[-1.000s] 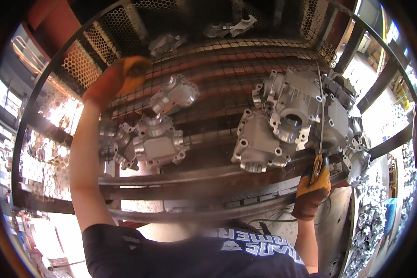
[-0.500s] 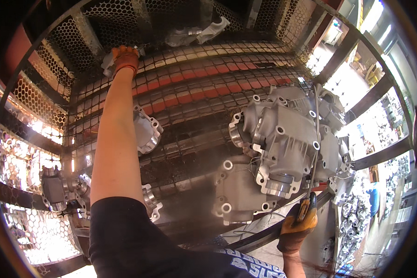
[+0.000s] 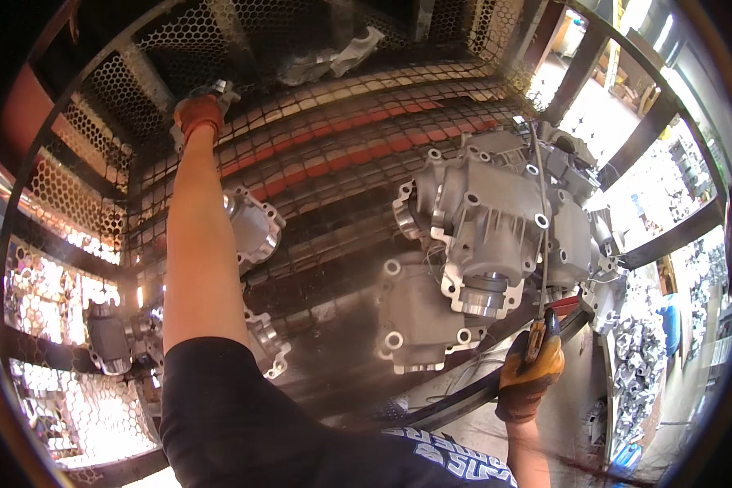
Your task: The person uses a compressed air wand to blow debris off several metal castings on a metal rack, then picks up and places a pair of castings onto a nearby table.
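Stretched out to the far left corner of a mesh cage, my left hand, in an orange-red glove, is closed around a grey metal casting; the glove hides most of that part. My right hand, gloved in orange and black, is at the lower right. It grips the handle of a long screwdriver, whose thin shaft points away from me. That shaft passes in front of a pile of grey gearbox-like housings. Another housing lies at the pile's near side.
Two castings lie along the far wall. More housings sit beside and beneath my left arm. Dark bars and honeycomb mesh wall the cage. Outside on the right is a large heap of metal parts.
The whole view has shifted slightly. My left hand has drawn a little nearer, and more of the casting shows beyond its fingers. My right hand still holds the screwdriver.
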### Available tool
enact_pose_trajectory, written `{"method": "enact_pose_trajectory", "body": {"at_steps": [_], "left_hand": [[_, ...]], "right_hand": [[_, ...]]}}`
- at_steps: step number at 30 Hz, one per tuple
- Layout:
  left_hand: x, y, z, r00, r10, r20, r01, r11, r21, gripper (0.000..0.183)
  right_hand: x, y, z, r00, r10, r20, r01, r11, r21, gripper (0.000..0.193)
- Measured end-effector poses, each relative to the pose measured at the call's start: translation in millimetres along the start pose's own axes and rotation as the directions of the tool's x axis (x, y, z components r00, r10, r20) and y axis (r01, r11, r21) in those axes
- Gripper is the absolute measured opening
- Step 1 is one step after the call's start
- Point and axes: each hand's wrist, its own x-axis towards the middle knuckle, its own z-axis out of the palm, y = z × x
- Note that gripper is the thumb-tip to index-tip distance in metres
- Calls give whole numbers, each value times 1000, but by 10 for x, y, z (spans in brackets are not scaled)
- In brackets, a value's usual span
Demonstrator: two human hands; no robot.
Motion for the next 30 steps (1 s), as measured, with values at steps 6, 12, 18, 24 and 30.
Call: {"method": "enact_pose_trajectory", "body": {"at_steps": [6,12,18,24,30], "left_hand": [[-19,-996,132,954,275,122,-231,928,-291,50],[-1335,-1410,-169,836,541,88,-542,790,286,43],[-2139,-1863,-259,875,266,404,-385,888,251,34],[-2137,-1928,-61,979,95,183,19,842,-539,72],[-2090,-1561,-40,994,39,107,-58,981,186,85]], "right_hand": [[-40,96,-14,998,-59,-25,57,995,-88,43],[-47,141,94,984,-71,-166,69,997,-19,37],[-34,126,68,992,-25,-123,30,999,44,44],[-81,217,83,996,10,-87,-6,999,51,46],[-60,184,114,989,10,-147,-10,1000,3,41]]}}
